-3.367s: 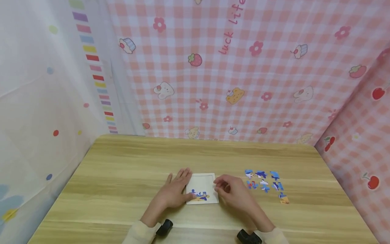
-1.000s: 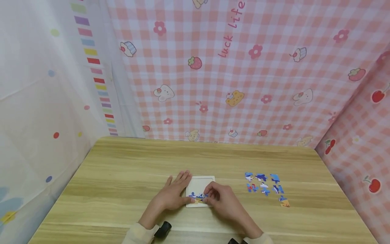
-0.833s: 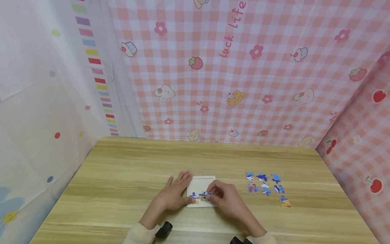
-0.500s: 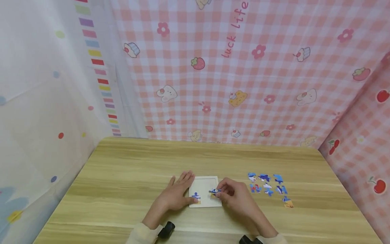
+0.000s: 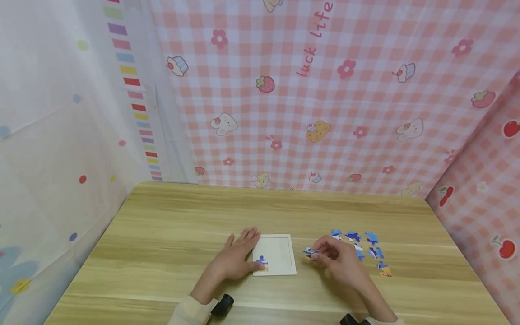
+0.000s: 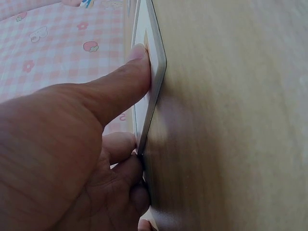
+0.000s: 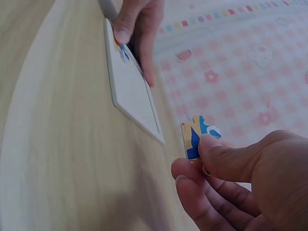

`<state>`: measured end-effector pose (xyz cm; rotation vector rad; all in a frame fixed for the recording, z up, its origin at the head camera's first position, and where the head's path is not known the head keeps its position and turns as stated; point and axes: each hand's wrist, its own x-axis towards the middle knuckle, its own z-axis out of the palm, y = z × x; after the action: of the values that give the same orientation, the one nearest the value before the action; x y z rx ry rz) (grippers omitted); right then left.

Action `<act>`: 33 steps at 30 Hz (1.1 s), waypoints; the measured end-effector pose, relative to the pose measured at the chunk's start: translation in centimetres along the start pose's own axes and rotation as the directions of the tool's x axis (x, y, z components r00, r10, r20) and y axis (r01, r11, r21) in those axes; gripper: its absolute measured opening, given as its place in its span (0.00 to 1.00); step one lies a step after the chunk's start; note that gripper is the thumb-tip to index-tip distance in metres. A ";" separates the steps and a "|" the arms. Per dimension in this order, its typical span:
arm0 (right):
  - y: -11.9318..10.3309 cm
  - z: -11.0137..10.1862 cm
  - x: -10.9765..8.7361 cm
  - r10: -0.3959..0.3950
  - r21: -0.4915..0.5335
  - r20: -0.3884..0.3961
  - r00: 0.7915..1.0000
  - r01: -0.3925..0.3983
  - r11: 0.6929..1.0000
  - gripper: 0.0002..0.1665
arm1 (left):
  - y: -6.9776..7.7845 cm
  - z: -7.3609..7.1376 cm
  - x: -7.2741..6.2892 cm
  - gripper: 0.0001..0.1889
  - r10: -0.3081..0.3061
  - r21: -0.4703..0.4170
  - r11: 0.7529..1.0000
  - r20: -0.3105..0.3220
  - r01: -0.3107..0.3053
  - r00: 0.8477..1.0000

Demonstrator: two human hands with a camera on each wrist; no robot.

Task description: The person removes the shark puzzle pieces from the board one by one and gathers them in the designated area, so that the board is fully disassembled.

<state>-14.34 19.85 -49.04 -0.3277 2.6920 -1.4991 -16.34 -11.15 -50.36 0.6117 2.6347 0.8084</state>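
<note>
A white puzzle tray (image 5: 280,253) lies flat on the wooden table (image 5: 170,225), with one blue and yellow piece (image 5: 262,262) set in its near left corner. My left hand (image 5: 237,256) lies flat along the tray's left edge; its thumb (image 6: 137,62) presses on the tray's rim (image 6: 156,72). My right hand (image 5: 330,257) hovers to the right of the tray and pinches a blue, white and yellow puzzle piece (image 7: 197,137) between thumb and fingers. The piece (image 5: 309,252) is clear of the tray (image 7: 130,91), and the left hand (image 7: 137,19) shows behind it.
Several loose blue puzzle pieces (image 5: 367,248) lie in a small group to the right of my right hand. Pink checked cloth (image 5: 325,113) hangs behind and to the right of the table, and white dotted cloth (image 5: 48,158) hangs on the left.
My right hand took a piece out of the tray's near edge and carried it right, off the tray, towards the loose pieces. One piece remains in the tray. The left hand stayed put.
</note>
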 end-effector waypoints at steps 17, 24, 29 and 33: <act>2.5 -4.3 -1.7 0.084 -0.027 -0.112 0.990 -0.087 0.996 0.07 | -0.2 0.1 0.1 0.48 -0.006 0.009 1.000 0.004 0.006 1.000; 3.9 -6.3 -2.6 0.057 -0.136 -0.173 0.983 -0.081 0.987 0.05 | -0.2 0.1 0.2 0.48 -0.004 0.010 1.000 0.001 0.004 1.000; 4.7 -7.6 -3.2 0.053 -0.171 -0.171 0.984 -0.083 0.982 0.06 | -0.2 0.1 0.2 0.48 -0.008 0.000 1.000 0.005 0.008 1.000; 5.2 -8.6 -3.6 0.073 -0.243 -0.149 0.986 -0.108 0.964 0.05 | -0.3 0.1 0.2 0.48 -0.008 0.002 1.000 0.003 0.008 1.000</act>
<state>-12.84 30.44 -49.11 -0.1085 2.9667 -1.2003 -16.54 -11.21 -50.65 0.6024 2.6339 0.8026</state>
